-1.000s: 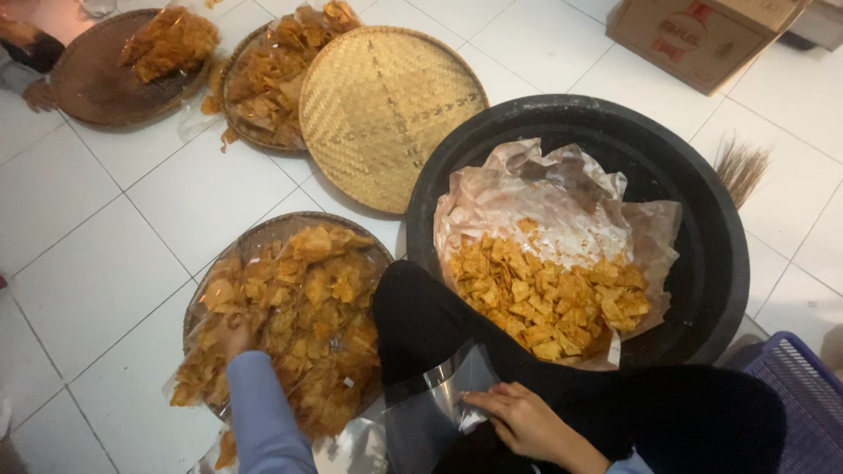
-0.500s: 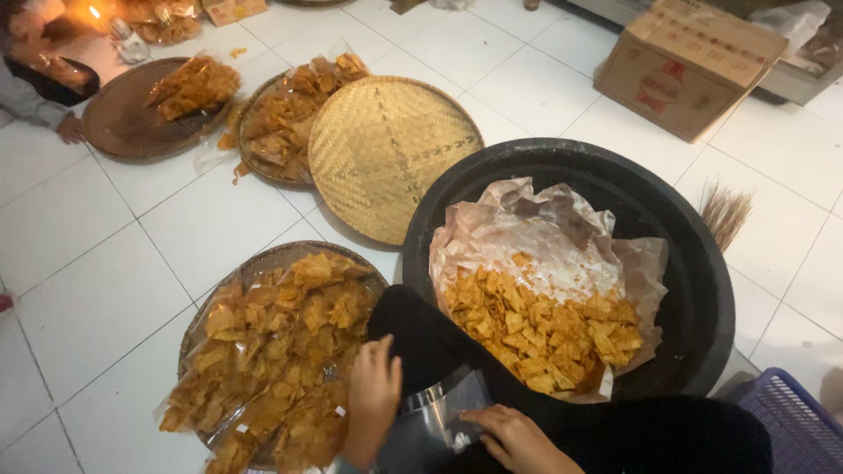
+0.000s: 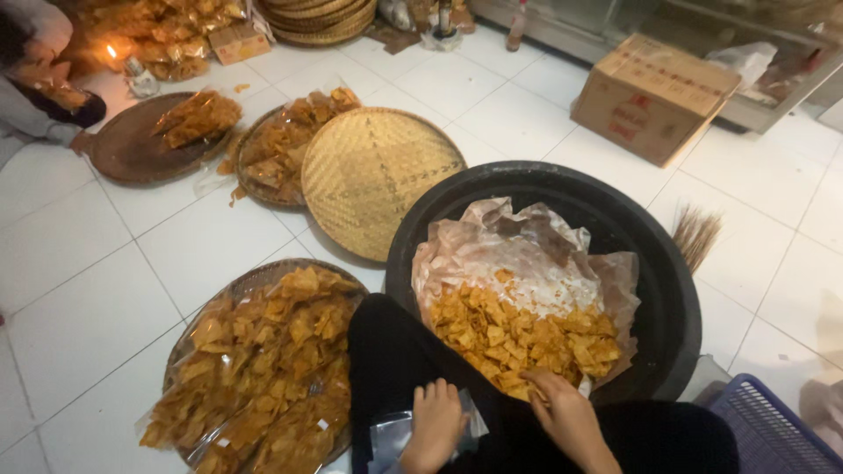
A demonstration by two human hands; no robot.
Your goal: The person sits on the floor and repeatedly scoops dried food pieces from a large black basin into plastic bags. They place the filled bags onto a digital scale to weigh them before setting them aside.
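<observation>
I see a white tiled floor (image 3: 105, 290) with round woven trays on it. My left hand (image 3: 435, 426) rests on a clear plastic bag (image 3: 391, 436) in my lap, fingers spread flat and loose, pressing it more than gripping. My right hand (image 3: 566, 412) dips into the loose yellow chips (image 3: 518, 338), fingers curled down at the pile's near edge; I cannot tell if they have any chips. The chips lie on crinkly paper (image 3: 518, 254) inside a big black tub (image 3: 650, 254). Beside my left knee sits a tray of bagged chips (image 3: 263, 360). An upturned bamboo tray (image 3: 378, 175) lies farther off.
</observation>
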